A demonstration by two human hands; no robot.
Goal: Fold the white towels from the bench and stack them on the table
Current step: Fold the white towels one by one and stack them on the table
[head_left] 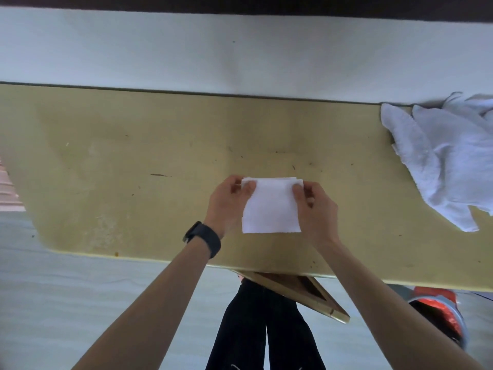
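Note:
A small folded white towel hangs over the middle of the yellow table, held up by its top corners. My left hand pinches the top left corner with thumb in front. My right hand pinches the top right corner the same way. A heap of unfolded white towels lies at the table's right end, partly cut off by the frame edge.
A white wall runs along the table's far edge. A wooden frame sticks out below the table's near edge by my dark trousers. A red and grey object sits on the floor at the lower right.

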